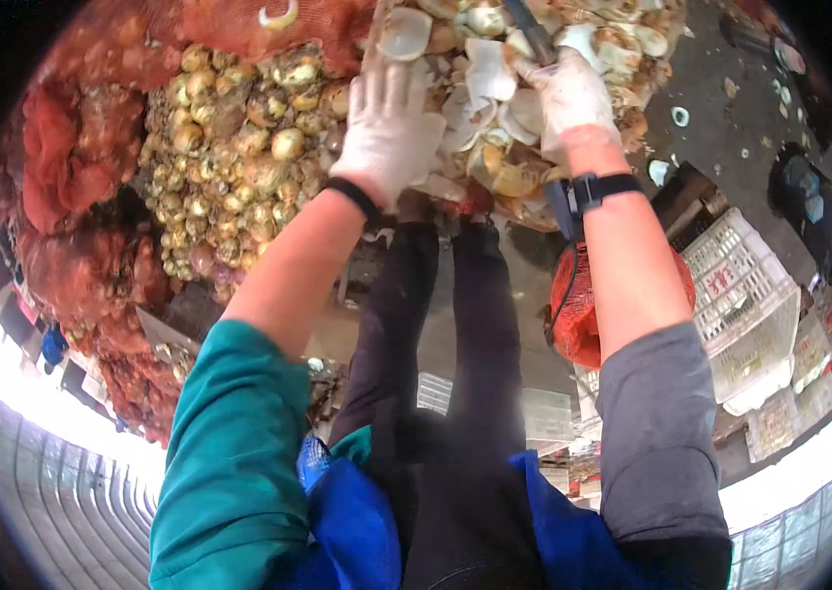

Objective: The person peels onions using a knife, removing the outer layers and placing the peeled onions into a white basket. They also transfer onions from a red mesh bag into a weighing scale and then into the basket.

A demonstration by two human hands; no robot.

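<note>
My left hand (388, 133), in a whitish glove, is spread flat with its fingers pointing forward. It is over the border between a heap of onions (239, 162) and a pile of onion peels and scraps (493, 81). Whether its palm touches anything is hidden. My right hand (576, 94), gloved too, is closed around a dark rod-like handle (531, 31) at the far side of the peel pile. The handle's far end runs out of the picture. Loose pale layers of onion lie between my two hands.
Red mesh sacks (84, 147) flank the onions on the left. On the right are a white plastic crate (736, 273), a red mesh bag (574, 310) below my forearm, and a black bucket (821, 214). Scraps dot the dark floor (710, 110). A narrow board (377, 37) divides the two heaps.
</note>
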